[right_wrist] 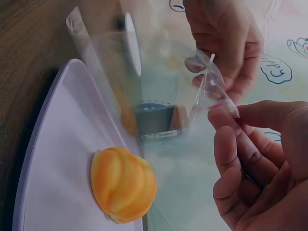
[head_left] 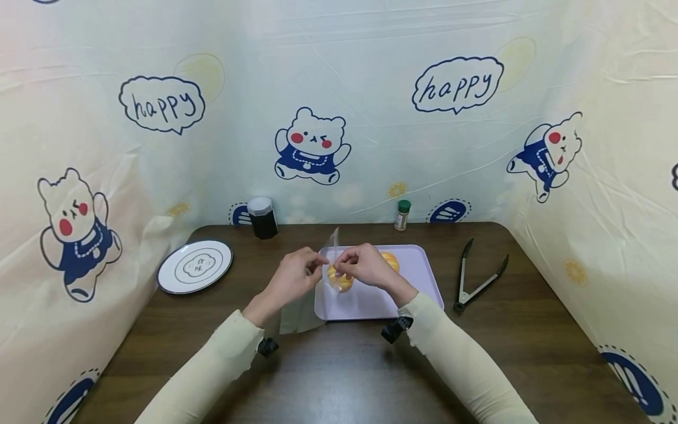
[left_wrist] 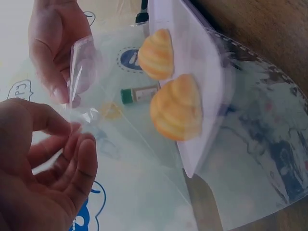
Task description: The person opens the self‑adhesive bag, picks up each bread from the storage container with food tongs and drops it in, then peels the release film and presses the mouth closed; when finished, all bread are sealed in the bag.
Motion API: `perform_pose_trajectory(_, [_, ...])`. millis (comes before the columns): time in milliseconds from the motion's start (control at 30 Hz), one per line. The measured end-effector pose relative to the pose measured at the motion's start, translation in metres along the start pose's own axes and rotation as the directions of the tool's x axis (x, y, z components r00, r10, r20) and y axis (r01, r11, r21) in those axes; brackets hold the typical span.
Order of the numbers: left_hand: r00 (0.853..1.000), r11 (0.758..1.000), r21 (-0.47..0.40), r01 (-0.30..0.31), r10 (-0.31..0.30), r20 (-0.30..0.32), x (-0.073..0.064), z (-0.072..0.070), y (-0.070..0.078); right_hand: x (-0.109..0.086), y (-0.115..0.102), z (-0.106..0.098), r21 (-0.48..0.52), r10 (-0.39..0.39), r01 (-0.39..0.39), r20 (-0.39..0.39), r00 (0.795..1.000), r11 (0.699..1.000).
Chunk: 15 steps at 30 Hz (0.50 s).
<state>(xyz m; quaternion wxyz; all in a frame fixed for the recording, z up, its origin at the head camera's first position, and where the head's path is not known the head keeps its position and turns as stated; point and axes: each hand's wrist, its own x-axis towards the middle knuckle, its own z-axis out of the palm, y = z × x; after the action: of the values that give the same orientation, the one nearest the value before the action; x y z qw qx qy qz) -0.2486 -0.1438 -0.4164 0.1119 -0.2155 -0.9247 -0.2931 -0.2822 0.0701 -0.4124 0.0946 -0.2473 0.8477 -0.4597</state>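
Note:
A clear plastic bag (head_left: pixel 299 317) hangs between my two hands, its lower part trailing toward the table. My left hand (head_left: pixel 298 272) pinches the bag's upper edge between thumb and finger. On the opposite side, my right hand (head_left: pixel 369 266) pinches the same edge, its thumb and forefinger meeting on the film (right_wrist: pixel 211 86). Behind and below lies a lilac tray (head_left: pixel 415 282) with two golden, ridged bread rolls. The nearer roll (head_left: pixel 343 284) shows through the film; the other roll (head_left: pixel 391 260) is partly hidden by my right hand.
A white plate (head_left: pixel 195 267) with a dark rim lies at the left. Along the back stand a dark jar with a pale lid (head_left: pixel 263 218) and a small green-capped shaker (head_left: pixel 402 215). Black-tipped tongs (head_left: pixel 477 290) lie spread at the right. A printed curtain (head_left: pixel 371 147) surrounds the table.

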Motion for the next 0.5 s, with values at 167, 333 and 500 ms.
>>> perform_pose_trajectory(167, [0.995, 0.995, 0.035, 0.088, -0.086, -0.052, 0.0005, 0.0007, 0.0043, -0.0012, -0.0008, -0.0008, -0.015, -0.003, 0.003, -0.007, 1.000, 1.000])
perform_pose_trajectory(333, [0.990, 0.991, 0.054, 0.125, -0.122, -0.068, 0.0013, 0.0009, 0.0071, -0.0025, -0.0025, -0.0014, -0.037, 0.016, -0.016, -0.015, 1.000, 0.999])
perform_pose_trajectory(500, [0.991, 0.987, 0.091, 0.134, -0.131, -0.040, 0.0022, -0.0008, 0.0109, -0.0037, -0.0038, -0.0017, -0.060, 0.035, -0.036, -0.013, 0.999, 0.998])
